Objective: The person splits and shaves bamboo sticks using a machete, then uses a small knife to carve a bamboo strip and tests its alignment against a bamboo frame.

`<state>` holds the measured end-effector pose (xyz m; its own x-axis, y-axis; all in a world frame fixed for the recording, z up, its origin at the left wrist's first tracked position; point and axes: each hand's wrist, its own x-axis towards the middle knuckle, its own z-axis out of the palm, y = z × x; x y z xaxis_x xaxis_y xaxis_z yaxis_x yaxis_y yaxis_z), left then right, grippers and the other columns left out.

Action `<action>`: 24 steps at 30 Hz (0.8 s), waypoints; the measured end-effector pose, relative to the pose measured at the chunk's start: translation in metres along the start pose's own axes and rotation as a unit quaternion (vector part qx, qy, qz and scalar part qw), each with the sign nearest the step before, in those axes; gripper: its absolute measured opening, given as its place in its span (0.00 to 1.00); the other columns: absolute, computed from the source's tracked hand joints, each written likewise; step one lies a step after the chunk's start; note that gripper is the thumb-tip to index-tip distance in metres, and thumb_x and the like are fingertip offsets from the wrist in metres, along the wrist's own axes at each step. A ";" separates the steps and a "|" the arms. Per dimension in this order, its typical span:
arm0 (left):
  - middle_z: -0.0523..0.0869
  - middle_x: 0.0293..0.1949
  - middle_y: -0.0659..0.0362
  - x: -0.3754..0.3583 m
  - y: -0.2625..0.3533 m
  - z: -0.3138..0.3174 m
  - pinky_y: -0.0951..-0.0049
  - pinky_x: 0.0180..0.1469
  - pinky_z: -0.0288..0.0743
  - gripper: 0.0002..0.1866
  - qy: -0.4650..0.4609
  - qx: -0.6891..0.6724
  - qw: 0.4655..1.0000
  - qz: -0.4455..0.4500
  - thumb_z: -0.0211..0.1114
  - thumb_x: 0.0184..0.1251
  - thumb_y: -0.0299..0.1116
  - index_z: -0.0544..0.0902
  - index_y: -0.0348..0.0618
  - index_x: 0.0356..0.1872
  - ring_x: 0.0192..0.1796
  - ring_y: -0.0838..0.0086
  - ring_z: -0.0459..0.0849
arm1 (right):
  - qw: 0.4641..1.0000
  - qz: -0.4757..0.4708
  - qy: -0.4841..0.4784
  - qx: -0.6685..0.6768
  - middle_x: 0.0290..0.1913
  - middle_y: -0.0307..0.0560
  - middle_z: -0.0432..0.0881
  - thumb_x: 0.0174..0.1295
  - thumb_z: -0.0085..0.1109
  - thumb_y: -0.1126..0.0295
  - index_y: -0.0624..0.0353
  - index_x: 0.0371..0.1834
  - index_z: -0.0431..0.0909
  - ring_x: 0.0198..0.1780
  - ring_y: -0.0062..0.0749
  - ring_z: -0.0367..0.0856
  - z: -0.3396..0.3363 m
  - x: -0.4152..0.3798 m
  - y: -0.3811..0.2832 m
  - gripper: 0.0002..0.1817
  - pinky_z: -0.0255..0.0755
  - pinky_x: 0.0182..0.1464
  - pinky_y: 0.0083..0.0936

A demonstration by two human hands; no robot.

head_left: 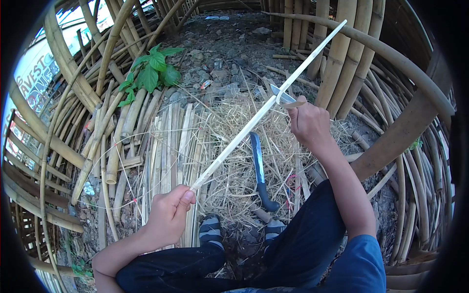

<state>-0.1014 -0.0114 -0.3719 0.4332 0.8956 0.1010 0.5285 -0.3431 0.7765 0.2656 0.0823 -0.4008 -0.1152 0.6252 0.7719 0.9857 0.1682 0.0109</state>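
Note:
My left hand [171, 214] is closed round the lower end of a long pale bamboo strip [238, 140], which slants up to the right. My right hand [311, 122] is wrapped round the handle of a small knife [281, 94]. The knife's blade lies against the strip near its middle, and the strip's far end reaches past it to the upper right. Below the strip, a machete [258, 166] with a dark handle rests on a heap of pale shavings [229, 188].
Split bamboo slats [168, 146] lie side by side left of the shavings. A green leafy plant [155, 68] grows at the upper left. Upright bamboo poles [344, 58] stand at the right, with a curved pole [391, 56] crossing them. Bundled poles line both sides.

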 end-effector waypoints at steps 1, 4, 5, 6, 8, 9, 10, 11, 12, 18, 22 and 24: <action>0.71 0.17 0.63 -0.001 0.001 -0.001 0.77 0.27 0.64 0.14 -0.015 0.003 1.000 -0.016 0.50 0.80 0.31 0.77 0.35 0.34 0.22 0.82 0.69 | 1.000 -0.002 -0.002 -0.003 0.13 0.50 0.75 0.77 0.41 0.48 0.58 0.26 0.70 0.14 0.47 0.77 0.001 0.001 0.001 0.27 0.69 0.16 0.39; 0.72 0.18 0.63 -0.003 0.000 -0.004 0.77 0.27 0.64 0.14 -0.013 0.009 1.000 -0.026 0.50 0.80 0.31 0.77 0.35 0.33 0.22 0.82 0.69 | 1.000 -0.015 -0.001 -0.017 0.13 0.49 0.75 0.77 0.41 0.49 0.58 0.26 0.69 0.14 0.46 0.78 0.000 0.006 -0.001 0.26 0.69 0.15 0.37; 0.72 0.18 0.63 -0.003 -0.001 -0.006 0.77 0.27 0.64 0.14 -0.013 0.008 1.000 -0.025 0.50 0.80 0.31 0.77 0.35 0.33 0.22 0.82 0.69 | 1.000 -0.016 0.000 -0.018 0.13 0.49 0.75 0.77 0.41 0.49 0.58 0.26 0.69 0.14 0.46 0.78 0.000 0.007 -0.002 0.26 0.69 0.15 0.37; 0.72 0.18 0.63 -0.004 -0.002 -0.007 0.77 0.27 0.64 0.14 -0.010 0.008 1.000 -0.026 0.50 0.80 0.32 0.78 0.35 0.33 0.22 0.82 0.69 | 1.000 -0.007 -0.021 -0.008 0.14 0.52 0.76 0.77 0.40 0.48 0.59 0.27 0.70 0.16 0.49 0.79 0.000 0.009 -0.004 0.27 0.71 0.18 0.40; 0.72 0.18 0.63 -0.006 -0.006 -0.010 0.77 0.27 0.64 0.14 -0.005 0.008 1.000 -0.026 0.50 0.80 0.32 0.78 0.35 0.33 0.23 0.82 0.70 | 0.999 0.000 -0.038 0.002 0.16 0.54 0.78 0.77 0.38 0.48 0.60 0.28 0.71 0.19 0.51 0.81 0.002 0.015 -0.008 0.28 0.73 0.21 0.43; 0.72 0.17 0.60 -0.009 -0.011 -0.010 0.74 0.25 0.63 0.14 0.013 0.013 0.999 -0.028 0.51 0.79 0.31 0.78 0.35 0.33 0.20 0.80 0.69 | 0.994 0.094 -0.063 0.007 0.20 0.58 0.80 0.77 0.36 0.47 0.62 0.29 0.73 0.23 0.56 0.82 0.004 0.020 -0.010 0.30 0.74 0.26 0.47; 0.72 0.16 0.58 -0.013 -0.017 -0.011 0.71 0.22 0.63 0.13 0.032 0.018 0.999 -0.029 0.53 0.78 0.30 0.78 0.34 0.33 0.17 0.77 0.68 | 0.978 0.187 -0.086 0.013 0.23 0.62 0.81 0.78 0.34 0.47 0.64 0.30 0.75 0.28 0.61 0.83 0.006 0.026 -0.009 0.32 0.75 0.32 0.51; 0.72 0.16 0.58 -0.019 -0.027 -0.013 0.71 0.22 0.63 0.13 0.033 0.019 0.999 -0.028 0.53 0.78 0.30 0.78 0.34 0.33 0.17 0.77 0.68 | 0.964 0.253 -0.065 0.043 0.24 0.65 0.81 0.78 0.33 0.46 0.65 0.30 0.76 0.31 0.66 0.81 0.004 0.033 0.023 0.33 0.74 0.35 0.52; 0.72 0.15 0.58 -0.028 -0.041 -0.018 0.71 0.23 0.63 0.13 0.027 0.042 0.997 -0.060 0.53 0.78 0.31 0.78 0.34 0.33 0.18 0.78 0.68 | 0.943 0.320 -0.043 0.076 0.26 0.67 0.81 0.78 0.32 0.45 0.66 0.30 0.78 0.35 0.70 0.80 0.001 0.033 0.059 0.35 0.72 0.38 0.53; 0.71 0.17 0.64 -0.038 -0.084 -0.027 0.74 0.24 0.60 0.14 0.036 0.026 0.987 -0.154 0.52 0.79 0.31 0.78 0.36 0.31 0.19 0.81 0.65 | 0.899 0.387 -0.160 0.130 0.26 0.58 0.82 0.74 0.38 0.41 0.68 0.32 0.80 0.35 0.57 0.83 0.016 -0.013 0.068 0.37 0.73 0.42 0.42; 0.70 0.18 0.66 -0.033 -0.089 -0.026 0.76 0.24 0.59 0.14 0.027 -0.033 0.982 -0.184 0.51 0.80 0.32 0.78 0.36 0.32 0.20 0.83 0.63 | 0.780 0.426 -0.157 0.430 0.17 0.25 0.57 0.71 0.54 0.42 0.64 0.39 0.78 0.16 0.11 0.52 0.034 -0.010 0.046 0.29 0.46 0.18 0.17; 0.68 0.20 0.68 -0.031 -0.078 -0.025 0.82 0.23 0.57 0.17 -0.038 -0.121 0.971 -0.205 0.48 0.82 0.38 0.76 0.39 0.34 0.21 0.85 0.62 | 0.727 0.453 -0.170 0.488 0.17 0.26 0.57 0.71 0.55 0.44 0.63 0.38 0.77 0.16 0.12 0.53 0.011 0.004 0.013 0.28 0.47 0.18 0.17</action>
<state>-0.1739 -0.0052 -0.4196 0.2808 0.9159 -0.2869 0.4853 0.1224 0.8658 0.2771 0.0953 -0.4042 0.3400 0.9402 -0.0215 0.1390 -0.0728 -0.9876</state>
